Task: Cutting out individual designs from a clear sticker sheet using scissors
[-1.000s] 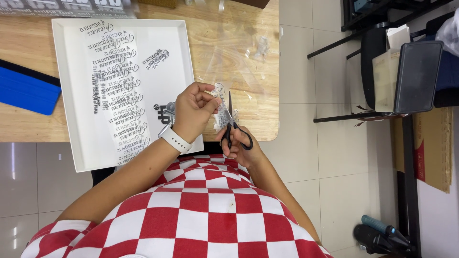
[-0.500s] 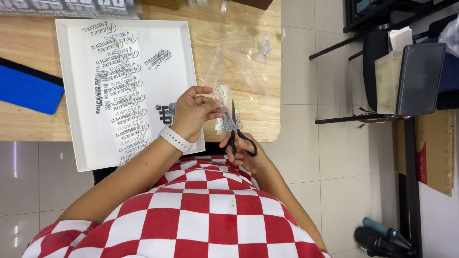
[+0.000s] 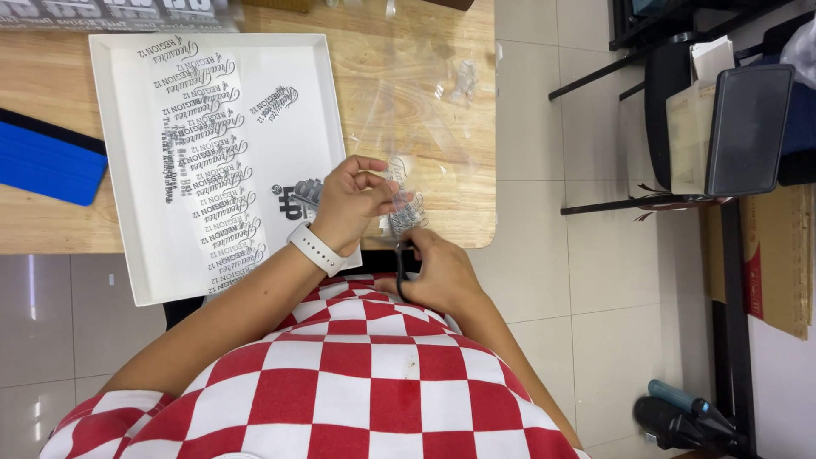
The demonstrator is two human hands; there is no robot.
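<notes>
- Where the wooden table [image 3: 212, 225] ends at its rounded near corner, pale grey floor tiles [image 3: 544, 110] take over and run to the right.
- On the table lies a shallow white tray [image 3: 336, 102], holding a long strip of printed lettering [image 3: 204, 161]; a blue block [image 3: 47, 161] lies left of the tray.
- Thin clear film [image 3: 416, 93] is spread on the bare wood right of the tray.
- The left hand [image 3: 348, 200], a white watch strap [image 3: 316, 248] at its wrist, pinches a small printed clear sheet [image 3: 404, 204] over the table's near edge.
- The right hand [image 3: 438, 272] is closed around black scissors [image 3: 399, 259], just below that sheet.
- Across the floor stand a dark chair [image 3: 748, 127] and brown cardboard [image 3: 778, 255].
</notes>
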